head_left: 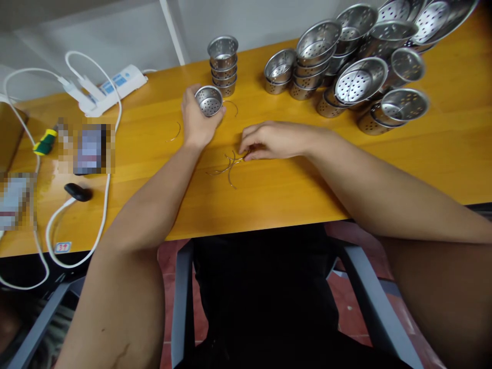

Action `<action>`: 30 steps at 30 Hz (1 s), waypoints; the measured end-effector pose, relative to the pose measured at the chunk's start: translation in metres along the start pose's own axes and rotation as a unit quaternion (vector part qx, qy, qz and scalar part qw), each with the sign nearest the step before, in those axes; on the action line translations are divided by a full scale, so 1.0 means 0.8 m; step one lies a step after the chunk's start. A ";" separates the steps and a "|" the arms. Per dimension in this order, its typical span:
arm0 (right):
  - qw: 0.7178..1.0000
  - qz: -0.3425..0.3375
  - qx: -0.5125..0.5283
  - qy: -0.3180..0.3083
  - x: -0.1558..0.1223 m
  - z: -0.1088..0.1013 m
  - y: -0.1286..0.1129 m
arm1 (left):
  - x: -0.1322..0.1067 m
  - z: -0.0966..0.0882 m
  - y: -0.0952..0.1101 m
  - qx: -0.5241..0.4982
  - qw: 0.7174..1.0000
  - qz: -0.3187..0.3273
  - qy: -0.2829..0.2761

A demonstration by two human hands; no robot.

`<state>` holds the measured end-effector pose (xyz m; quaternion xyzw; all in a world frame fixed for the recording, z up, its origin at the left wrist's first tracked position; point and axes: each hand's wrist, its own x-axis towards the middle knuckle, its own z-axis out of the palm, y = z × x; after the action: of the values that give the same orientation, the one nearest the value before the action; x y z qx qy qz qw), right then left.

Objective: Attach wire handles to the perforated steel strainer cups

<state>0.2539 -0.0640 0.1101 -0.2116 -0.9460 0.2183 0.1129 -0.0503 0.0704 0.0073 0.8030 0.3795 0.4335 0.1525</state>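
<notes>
My left hand (198, 120) is wrapped round a small perforated metal cup (209, 102), its open top tilted toward me. Just behind it stands a stack of similar cups (223, 61). My right hand (261, 141) is low over the table, its fingertips pinched at the right end of a small pile of thin curved wires (230, 165). Whether a wire is between those fingers is hidden. One more curved wire (177, 132) lies left of my left wrist, and another (235, 107) lies just right of the held cup.
Many perforated cups and bowls (361, 79) stand stacked at the back right. On the left are a white power strip (119, 89) with cables, a blurred phone (90, 148), a yellow-green handled tool (46, 142) and a black object (78, 192). The wooden table's (261, 205) front edge is close to me.
</notes>
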 end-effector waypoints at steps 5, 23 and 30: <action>0.995 0.044 -0.085 -0.023 0.006 -0.001 -0.031 | 0.004 0.002 0.040 -0.027 0.979 -0.117 0.166; 0.960 0.079 0.093 0.253 -0.008 -0.006 0.017 | 0.013 0.002 0.086 -0.113 0.986 -0.011 0.125; 0.903 0.167 0.183 0.351 0.000 0.000 0.058 | 0.015 0.003 0.074 -0.127 0.984 -0.032 0.124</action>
<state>0.2702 -0.0260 0.0887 -0.4050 -0.7392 0.3153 0.4361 -0.0155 0.0400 0.0469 0.7042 0.3630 0.5696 0.2188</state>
